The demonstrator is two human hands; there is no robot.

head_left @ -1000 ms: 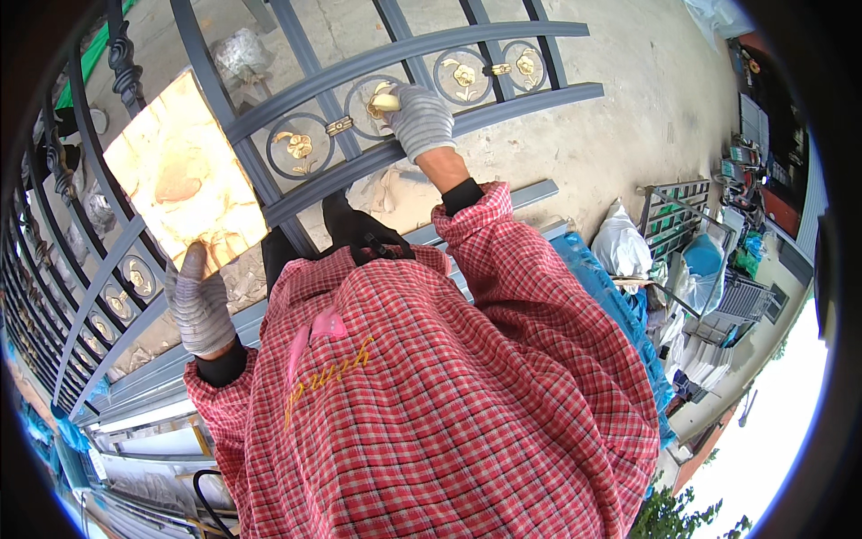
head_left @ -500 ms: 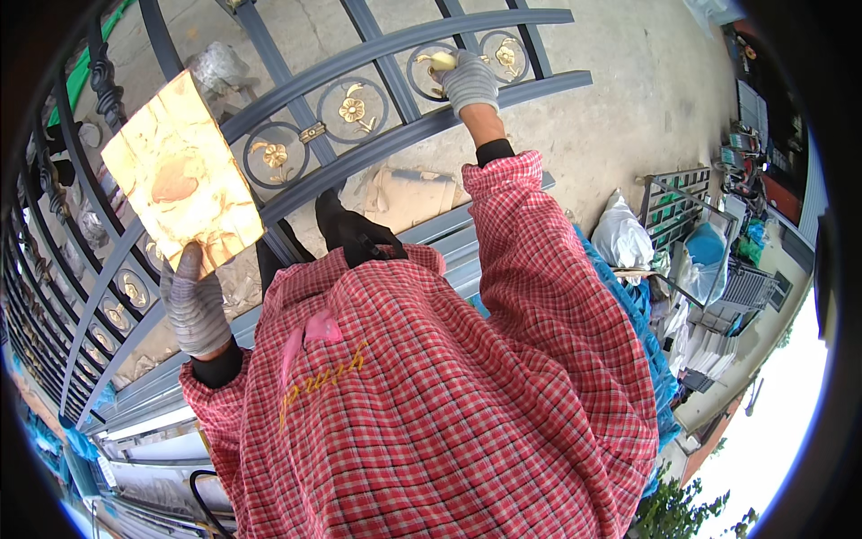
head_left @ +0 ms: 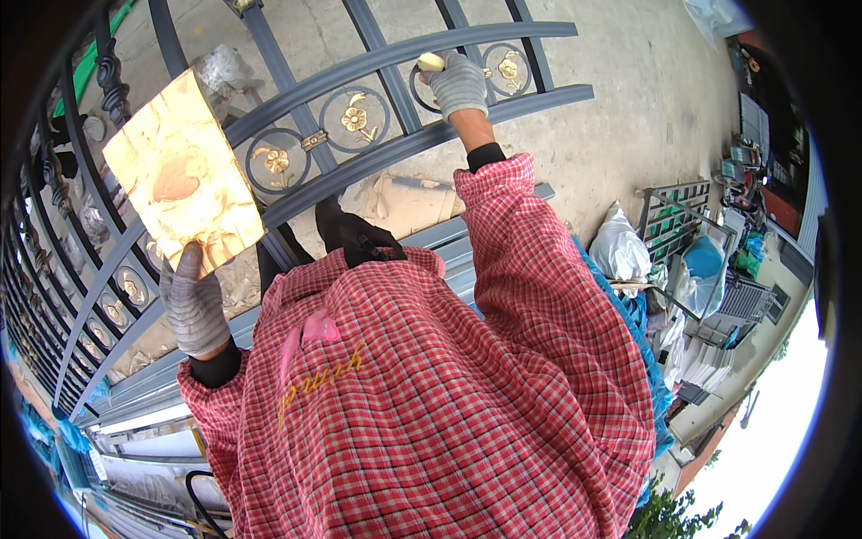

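Observation:
My left hand (head_left: pixel 194 305), in a grey ribbed glove, is closed on a squarish sheet of cardboard (head_left: pixel 189 144) smeared with gold, the thumb on top. Between the fingers of my right hand (head_left: pixel 461 86), gloved the same way, is a small pale-yellow sponge-like piece (head_left: pixel 431 62). That hand is over a ring of the dark grey metal railing (head_left: pixel 404 148), hiding much of the ring. Gold flowers decorate the other rings, such as the flower (head_left: pixel 354 119) in the ring to its left. Whether the yellow piece touches the metal I cannot tell.
More dark railing bars (head_left: pixel 112 85) with rings stand at the left. Flattened cardboard (head_left: pixel 409 199) and long grey metal profiles (head_left: pixel 453 251) lie near my feet. To the right are a white sack (head_left: pixel 621 244), a metal frame (head_left: pixel 673 216) and assorted clutter.
My right hand has shifted slightly left and farther across its ring, with the yellow piece still in it. The railing sits a little lower in the picture. My left hand has barely moved.

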